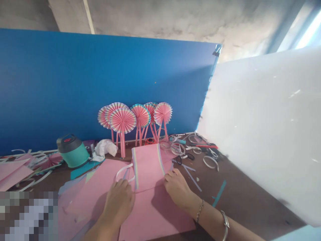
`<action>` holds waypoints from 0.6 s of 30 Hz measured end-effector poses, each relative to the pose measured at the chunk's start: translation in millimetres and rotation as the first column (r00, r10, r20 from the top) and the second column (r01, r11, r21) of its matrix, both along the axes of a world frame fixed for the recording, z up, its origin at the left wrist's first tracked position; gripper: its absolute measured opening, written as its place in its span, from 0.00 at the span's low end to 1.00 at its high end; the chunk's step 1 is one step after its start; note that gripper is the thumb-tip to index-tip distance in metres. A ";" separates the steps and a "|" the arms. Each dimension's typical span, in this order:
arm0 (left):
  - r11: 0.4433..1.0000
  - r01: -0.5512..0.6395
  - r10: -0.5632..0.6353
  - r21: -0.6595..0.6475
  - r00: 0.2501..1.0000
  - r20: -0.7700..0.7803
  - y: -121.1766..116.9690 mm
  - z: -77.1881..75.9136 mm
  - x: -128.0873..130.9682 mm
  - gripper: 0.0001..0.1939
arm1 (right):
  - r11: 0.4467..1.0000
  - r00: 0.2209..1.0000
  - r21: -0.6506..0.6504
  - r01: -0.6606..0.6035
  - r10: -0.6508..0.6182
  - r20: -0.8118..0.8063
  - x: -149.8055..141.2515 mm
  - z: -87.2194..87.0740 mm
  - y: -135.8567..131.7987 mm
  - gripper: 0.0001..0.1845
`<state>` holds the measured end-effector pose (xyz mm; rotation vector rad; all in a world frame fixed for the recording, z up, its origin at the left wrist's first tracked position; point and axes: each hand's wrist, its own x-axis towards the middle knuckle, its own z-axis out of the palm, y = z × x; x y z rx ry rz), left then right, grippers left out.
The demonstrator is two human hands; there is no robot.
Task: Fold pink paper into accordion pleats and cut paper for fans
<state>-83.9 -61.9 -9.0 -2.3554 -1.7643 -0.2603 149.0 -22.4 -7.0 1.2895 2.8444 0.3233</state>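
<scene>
A pink paper sheet [147,165] with pale coloured strips along both sides lies in front of me, its far end raised. My left hand [119,198] is closed at its near left corner, fingers curled on the edge. At the right edge, my right hand [177,187] pinches the same sheet with fingertips and thumb. Both hands rest low over another plain pink sheet [157,217]. A curled white paper strip [122,170] loops just beyond my left fingers. The undersides of both hands' fingers are hidden.
Pleated pink paper fans [122,120] on stick legs stand against a blue board [75,83]. A teal and black container [73,152] and crumpled white paper [104,149] sit left of them. Scissors [184,158], tape rolls [177,148] and paper scraps lie right. A white panel [265,127] borders the table.
</scene>
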 end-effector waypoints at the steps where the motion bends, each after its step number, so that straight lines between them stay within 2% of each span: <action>1: 0.999 -0.050 0.050 0.019 0.999 -0.016 2.0 1.0 -4.2 0.15 | 1.000 1.000 0.008 -0.009 0.009 0.004 1.5 1.4 0.8 0.07; 3: 0.989 -0.125 0.126 0.082 0.992 -0.007 5.6 2.9 -11.4 0.14 | 1.000 1.000 0.016 -0.025 0.024 0.008 3.9 4.1 2.1 0.05; 5: 0.972 -0.140 0.128 0.190 0.989 0.072 7.7 4.1 -15.2 0.14 | 0.999 0.999 0.026 -0.032 0.032 0.006 5.2 5.4 3.2 0.04; 8: 0.932 -0.025 -0.049 0.361 0.979 0.196 7.7 4.9 -13.7 0.14 | 0.999 0.999 0.032 -0.024 0.025 -0.023 5.5 3.5 5.3 0.04; 10: 0.909 0.112 -0.208 0.402 0.957 0.202 6.1 4.6 -9.4 0.11 | 0.999 0.998 0.040 -0.003 0.006 -0.065 5.2 0.6 6.9 0.04; 13: 0.898 0.287 -0.354 0.333 0.921 0.162 3.9 2.0 -2.6 0.08 | 0.999 0.995 0.037 0.023 -0.019 -0.093 4.7 -2.6 8.4 0.03; 16: 0.923 0.331 -0.363 0.197 0.919 0.157 4.6 -3.0 1.1 0.08 | 1.000 0.996 0.026 0.015 -0.013 -0.083 5.1 -1.7 8.0 0.04; 18: 0.933 0.333 -0.352 0.139 0.923 0.153 6.3 -5.5 1.6 0.12 | 1.000 0.997 0.021 0.012 -0.010 -0.077 5.7 0.7 6.8 0.05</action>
